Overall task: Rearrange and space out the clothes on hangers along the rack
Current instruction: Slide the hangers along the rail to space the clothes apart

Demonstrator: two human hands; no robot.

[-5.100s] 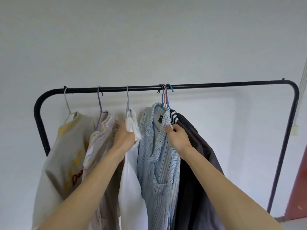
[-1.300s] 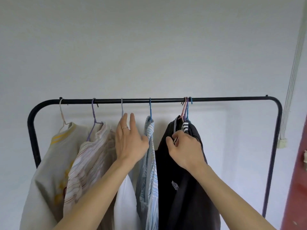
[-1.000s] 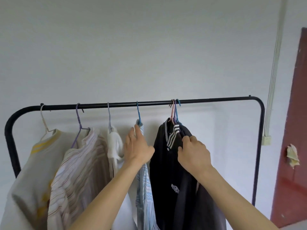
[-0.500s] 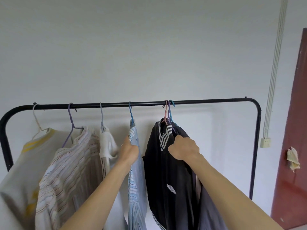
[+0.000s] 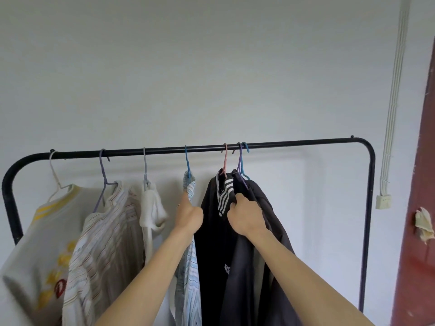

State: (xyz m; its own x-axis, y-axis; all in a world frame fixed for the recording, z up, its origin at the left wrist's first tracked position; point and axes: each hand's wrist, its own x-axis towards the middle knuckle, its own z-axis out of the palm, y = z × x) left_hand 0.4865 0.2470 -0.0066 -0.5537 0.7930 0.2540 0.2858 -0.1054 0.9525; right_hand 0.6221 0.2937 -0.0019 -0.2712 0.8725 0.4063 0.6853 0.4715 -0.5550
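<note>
Spacing step: left hand (image 5: 189,214) grips the blue striped shirt (image 5: 191,255); right hand (image 5: 246,214) pinches the dark jackets (image 5: 237,255), bunched mid-rack (image 5: 294,143). Next, slide one hanger right.

Both bare forearms reach up and forward from the lower frame edge, converging toward centre. Left hand (image 5: 189,215): back of hand toward camera, fingers curled shut in a pinch, thumb pointing up. Right hand (image 5: 246,216): just beside the left, apart from it, knuckles up, fingers closed in a fist-like grip. Wrists straight, roughly level.
</note>
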